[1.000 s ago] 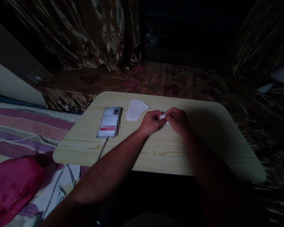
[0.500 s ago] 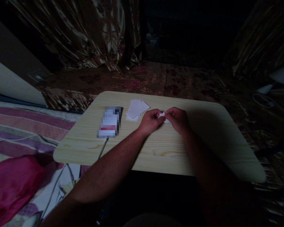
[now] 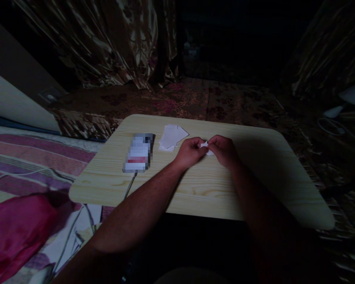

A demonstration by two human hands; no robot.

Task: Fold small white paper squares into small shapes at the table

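Observation:
My left hand (image 3: pixel 189 152) and my right hand (image 3: pixel 224 150) meet over the middle of a light wooden table (image 3: pixel 254 185). Both pinch a small white piece of paper (image 3: pixel 206 146) between their fingertips; most of it is hidden by the fingers. Just left of my left hand lies a small pile of white paper pieces (image 3: pixel 171 137) on the tabletop.
A phone (image 3: pixel 138 152) lies on the table's left part, a cable (image 3: pixel 129 187) running off its near end over the edge. A striped bedsheet (image 3: pixel 32 157) and red cloth (image 3: pixel 17 232) lie at left. Patterned curtains (image 3: pixel 106 43) hang behind; the room is dark.
Both hands stay pinched on the small paper with only slight finger movement. The view has shifted a little to the right.

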